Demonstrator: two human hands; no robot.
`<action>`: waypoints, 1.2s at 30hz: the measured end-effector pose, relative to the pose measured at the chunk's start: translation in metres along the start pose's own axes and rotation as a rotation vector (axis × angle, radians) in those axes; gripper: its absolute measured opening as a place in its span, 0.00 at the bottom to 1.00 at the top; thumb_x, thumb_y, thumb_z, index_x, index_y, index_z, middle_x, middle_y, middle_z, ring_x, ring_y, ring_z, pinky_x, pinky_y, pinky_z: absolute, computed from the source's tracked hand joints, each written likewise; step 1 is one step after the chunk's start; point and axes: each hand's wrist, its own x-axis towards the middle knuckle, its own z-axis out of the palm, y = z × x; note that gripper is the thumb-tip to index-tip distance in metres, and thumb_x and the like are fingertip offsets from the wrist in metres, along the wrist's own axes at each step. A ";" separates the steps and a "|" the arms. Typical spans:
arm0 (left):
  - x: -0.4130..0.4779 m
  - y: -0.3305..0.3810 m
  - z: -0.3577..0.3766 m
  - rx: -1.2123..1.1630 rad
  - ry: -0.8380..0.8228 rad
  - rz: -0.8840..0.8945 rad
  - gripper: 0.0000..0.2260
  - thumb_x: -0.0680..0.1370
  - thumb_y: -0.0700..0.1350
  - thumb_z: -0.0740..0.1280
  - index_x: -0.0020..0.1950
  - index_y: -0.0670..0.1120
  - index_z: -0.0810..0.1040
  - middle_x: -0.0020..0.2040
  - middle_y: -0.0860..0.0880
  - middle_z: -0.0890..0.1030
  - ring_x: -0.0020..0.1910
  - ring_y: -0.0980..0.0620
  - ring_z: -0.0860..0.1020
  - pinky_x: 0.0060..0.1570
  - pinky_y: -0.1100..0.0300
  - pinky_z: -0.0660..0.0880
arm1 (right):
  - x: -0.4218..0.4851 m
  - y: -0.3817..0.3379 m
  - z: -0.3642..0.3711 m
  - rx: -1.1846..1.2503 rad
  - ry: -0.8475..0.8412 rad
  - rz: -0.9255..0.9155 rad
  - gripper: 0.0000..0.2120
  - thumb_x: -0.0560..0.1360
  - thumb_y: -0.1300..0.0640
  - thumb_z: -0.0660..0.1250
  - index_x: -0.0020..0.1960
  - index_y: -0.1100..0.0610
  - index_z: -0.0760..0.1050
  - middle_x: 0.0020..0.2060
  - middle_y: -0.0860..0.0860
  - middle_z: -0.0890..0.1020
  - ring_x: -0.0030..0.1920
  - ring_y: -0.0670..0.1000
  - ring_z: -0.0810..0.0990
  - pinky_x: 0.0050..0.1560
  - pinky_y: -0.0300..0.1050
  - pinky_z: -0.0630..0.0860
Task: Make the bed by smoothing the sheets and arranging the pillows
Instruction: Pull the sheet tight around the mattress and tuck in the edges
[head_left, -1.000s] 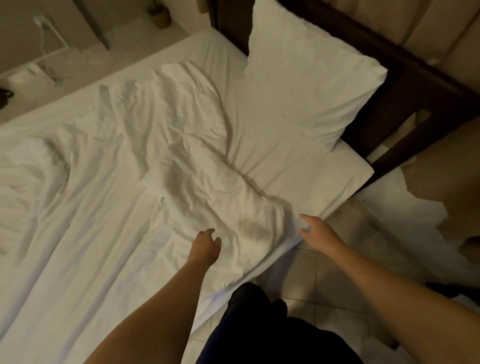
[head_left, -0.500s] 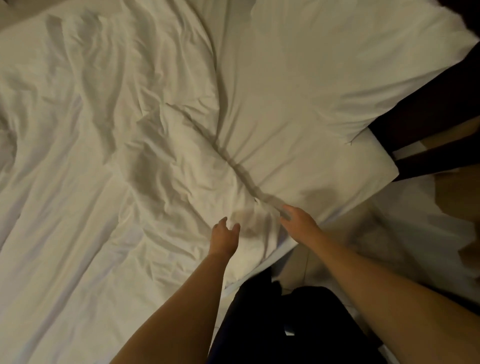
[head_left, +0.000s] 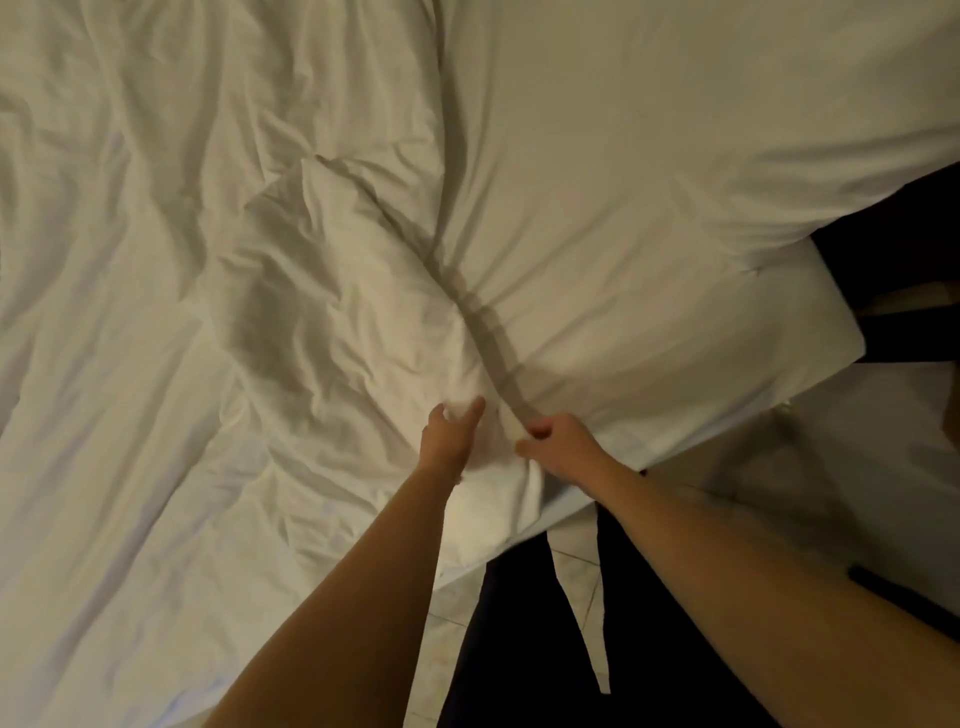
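Note:
A crumpled white duvet (head_left: 332, 322) lies bunched across the bed's near side, its corner at the mattress edge. The flat white bottom sheet (head_left: 623, 322) is exposed to its right. A white pillow (head_left: 675, 114) leans at the top right against the dark headboard (head_left: 893, 234). My left hand (head_left: 449, 439) rests on the duvet corner with fingers spread, pinching into the cloth. My right hand (head_left: 558, 441) is closed on the duvet's edge just beside it, a few centimetres apart.
Pale tiled floor (head_left: 566, 577) shows below the mattress edge, between my dark-clothed legs (head_left: 524, 649). Another white surface (head_left: 883, 467) lies at the right past the bed corner. The wrinkled duvet fills the whole left side.
The view has dropped closer to the bed. Both hands moved forward and together onto the duvet corner; my right hand went from open above the edge to closed on the cloth.

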 end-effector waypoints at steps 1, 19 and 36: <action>-0.001 0.002 0.000 -0.021 -0.009 -0.041 0.40 0.71 0.71 0.70 0.75 0.52 0.64 0.67 0.51 0.71 0.65 0.38 0.74 0.42 0.44 0.80 | -0.007 -0.005 0.002 -0.015 -0.025 -0.048 0.12 0.72 0.54 0.75 0.55 0.55 0.85 0.46 0.48 0.86 0.47 0.47 0.84 0.52 0.46 0.80; -0.108 -0.031 -0.051 -0.449 -0.433 0.039 0.21 0.75 0.36 0.75 0.67 0.38 0.78 0.62 0.37 0.83 0.61 0.37 0.82 0.65 0.40 0.77 | -0.046 -0.042 -0.040 0.488 -0.283 0.370 0.30 0.71 0.33 0.72 0.64 0.54 0.79 0.58 0.56 0.84 0.59 0.58 0.82 0.60 0.53 0.79; -0.128 0.071 0.115 0.114 0.309 0.405 0.34 0.77 0.47 0.72 0.79 0.43 0.63 0.75 0.42 0.69 0.72 0.41 0.71 0.71 0.49 0.69 | -0.092 0.003 -0.222 0.083 0.281 -0.236 0.16 0.72 0.61 0.76 0.60 0.52 0.83 0.48 0.43 0.85 0.48 0.43 0.84 0.49 0.39 0.81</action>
